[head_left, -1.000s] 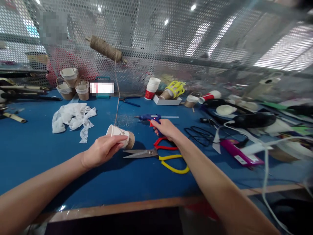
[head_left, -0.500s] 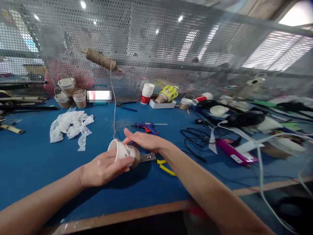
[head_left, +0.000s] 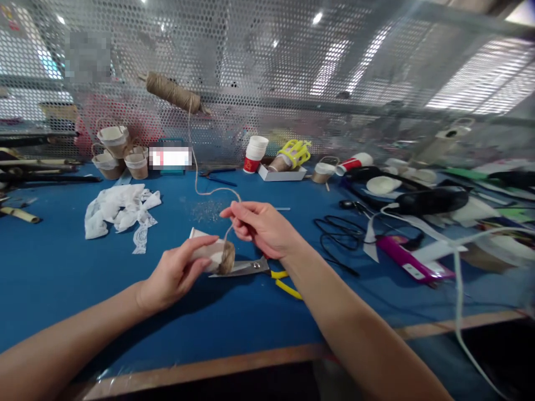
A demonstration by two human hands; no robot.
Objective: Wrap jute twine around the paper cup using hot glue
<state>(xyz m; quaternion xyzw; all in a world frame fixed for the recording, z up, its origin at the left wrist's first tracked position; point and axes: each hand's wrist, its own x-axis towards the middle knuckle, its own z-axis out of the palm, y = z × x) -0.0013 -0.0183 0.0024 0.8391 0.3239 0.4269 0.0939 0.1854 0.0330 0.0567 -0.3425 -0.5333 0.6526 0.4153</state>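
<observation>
A tapered white paper cup [head_left: 209, 255], its base end wound with coarse brown twine [head_left: 228, 258], lies sideways, mouth left, in the left hand's [head_left: 169, 273] curled fingers. The right hand [head_left: 267, 225] pinches the strand over the smooth blue table [head_left: 146, 342], before perforated metal mesh [head_left: 238, 61].

The cup [head_left: 214, 254] I hold looks like smooth, matt paper, one end wrapped in rough, fibrous twine [head_left: 228, 259]. Beside the cup lie scissors [head_left: 253, 267] with smooth metal blades; left of it, thin lacy cloth [head_left: 117, 205]; right, a glossy plastic power strip [head_left: 412, 263]; beyond, perforated metal mesh [head_left: 251, 72].
</observation>
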